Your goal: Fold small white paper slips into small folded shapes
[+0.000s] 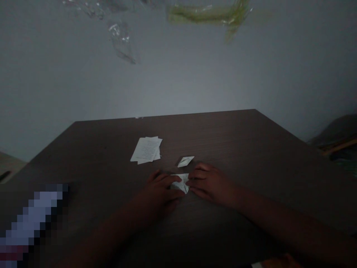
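A small piece of printed paper [182, 182] with folds in it lies on the table between my hands. My left hand [163, 190] grips it from the left, index finger across its upper part and thumb along its lower edge. From the right, my right hand [210, 182] has its fingertips closed at the paper's right edge. Just beyond the hands rests a small folded paper [186, 161], diamond-shaped, with nobody touching it. Farther left lies a loose stack of printed sheets [146, 149], overlapping at slightly different angles.
The dark wooden table [223, 137] meets a pale wall [195, 74] at its back edge. Yellowish tape [206, 15] and clear tape [121, 39] stick to the wall. A pixelated, blurred-out object [36, 216] is at the front left. Dim items [343, 145] stand beyond the right edge.
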Motion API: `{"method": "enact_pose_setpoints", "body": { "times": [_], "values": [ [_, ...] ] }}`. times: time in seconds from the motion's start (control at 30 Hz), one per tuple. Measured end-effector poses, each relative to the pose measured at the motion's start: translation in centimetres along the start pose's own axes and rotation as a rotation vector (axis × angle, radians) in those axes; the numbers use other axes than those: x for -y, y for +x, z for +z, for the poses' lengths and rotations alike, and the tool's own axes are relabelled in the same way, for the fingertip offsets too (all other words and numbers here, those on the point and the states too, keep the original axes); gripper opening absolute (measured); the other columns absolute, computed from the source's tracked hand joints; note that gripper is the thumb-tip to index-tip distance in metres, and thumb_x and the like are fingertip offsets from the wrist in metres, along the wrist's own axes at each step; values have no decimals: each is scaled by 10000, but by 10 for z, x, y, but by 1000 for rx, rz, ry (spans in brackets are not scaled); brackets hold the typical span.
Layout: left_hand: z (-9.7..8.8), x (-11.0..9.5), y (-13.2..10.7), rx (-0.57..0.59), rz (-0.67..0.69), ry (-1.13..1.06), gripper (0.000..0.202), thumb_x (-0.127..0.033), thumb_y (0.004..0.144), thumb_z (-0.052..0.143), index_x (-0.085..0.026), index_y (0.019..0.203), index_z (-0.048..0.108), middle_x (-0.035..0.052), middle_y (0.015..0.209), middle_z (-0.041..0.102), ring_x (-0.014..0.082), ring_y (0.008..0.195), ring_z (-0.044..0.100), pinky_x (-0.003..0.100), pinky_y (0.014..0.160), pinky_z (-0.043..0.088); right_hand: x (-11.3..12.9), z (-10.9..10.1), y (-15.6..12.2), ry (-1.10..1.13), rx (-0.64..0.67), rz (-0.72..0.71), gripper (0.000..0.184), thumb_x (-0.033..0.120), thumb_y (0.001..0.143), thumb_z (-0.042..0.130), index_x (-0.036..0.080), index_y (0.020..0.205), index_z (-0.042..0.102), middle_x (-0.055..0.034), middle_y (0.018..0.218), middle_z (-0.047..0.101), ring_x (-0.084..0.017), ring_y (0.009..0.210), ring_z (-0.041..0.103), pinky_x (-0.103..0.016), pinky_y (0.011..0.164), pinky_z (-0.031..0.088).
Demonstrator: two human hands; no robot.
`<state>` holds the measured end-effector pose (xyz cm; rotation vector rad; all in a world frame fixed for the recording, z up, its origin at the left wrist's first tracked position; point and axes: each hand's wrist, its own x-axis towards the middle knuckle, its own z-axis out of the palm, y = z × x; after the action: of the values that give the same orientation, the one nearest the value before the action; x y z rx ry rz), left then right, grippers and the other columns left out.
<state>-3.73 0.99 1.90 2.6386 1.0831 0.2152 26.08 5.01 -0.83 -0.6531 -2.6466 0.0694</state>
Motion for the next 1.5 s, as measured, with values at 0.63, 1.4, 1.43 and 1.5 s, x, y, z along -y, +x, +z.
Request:
{"method": "enact_pose_setpoints", "body": {
  "times": [0.63,1.4,1.43,1.5],
  "values": [
    [4,2,1,1,9,56,264,-243,1109,797,-371,1317,898,83,1609,778,385,1454,736,793,1358,422,29,-14,2,-134,135,163,292,401,1169,780,226,1392,851,-118,1319,852,-335,1192,722,-501,1019,589],
    [25,8,-4,-55,74,127,331,-262,1076,807,-366,1388,842,67,1618,784,361,1416,765,752,1394,393,47,-9,-1,-215,135,246,439,453,1157,785,167,1490,801,-183,1416,828,-418,1249,730,-579,1018,590],
    [25,7,-4,-62,70,122,346,-264,1074,808,-363,1405,833,66,1593,799,357,1411,768,739,1400,390,47,-9,0,-215,140,245,437,453,1157,783,161,1481,804,-189,1413,829,-420,1248,731,-583,1018,593],
    [23,4,-4,-73,62,117,390,-263,1074,808,-352,1453,806,76,1562,817,362,1406,772,737,1397,391,47,-9,0,-209,156,245,441,452,1154,785,152,1477,806,-202,1411,828,-426,1250,729,-588,1019,594]
  ]
}}
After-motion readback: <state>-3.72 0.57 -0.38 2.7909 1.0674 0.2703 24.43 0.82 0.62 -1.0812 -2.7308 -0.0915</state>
